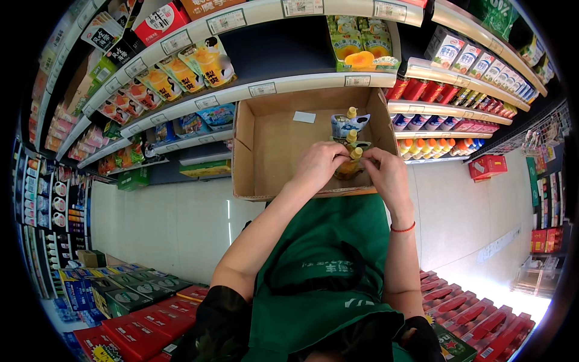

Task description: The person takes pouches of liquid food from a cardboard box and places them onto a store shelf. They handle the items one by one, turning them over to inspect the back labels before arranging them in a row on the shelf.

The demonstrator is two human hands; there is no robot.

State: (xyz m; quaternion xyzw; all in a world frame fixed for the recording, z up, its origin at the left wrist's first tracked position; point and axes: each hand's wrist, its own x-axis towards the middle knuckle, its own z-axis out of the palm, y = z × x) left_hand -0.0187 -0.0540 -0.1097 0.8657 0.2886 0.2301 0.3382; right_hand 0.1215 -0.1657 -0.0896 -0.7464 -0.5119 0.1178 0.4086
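Note:
An open cardboard box (pixel 280 158) stands in front of me against the shelf. Along its right side several spouted pouches with yellow caps are lined up front to back; the farthest pouch (pixel 351 123) is blue and white. My left hand (pixel 320 162) pinches the left top edge of the nearest spouted pouch (pixel 347 171). On the other side of its cap, my right hand (pixel 384 168) has thumb and fingers at the right top edge. My fingers hide part of this pouch. A small white card (pixel 304 117) lies in the box, left of the row.
Above the box runs a shelf edge with price tags (pixel 262 89), bearing yellow drink pouches (pixel 212 63) and a display carton of jelly pouches (pixel 362 43). Bottles and milk cartons (pixel 448 50) fill shelves at right. Red cases (pixel 149 323) and red packs (pixel 470 312) are stacked low on both sides.

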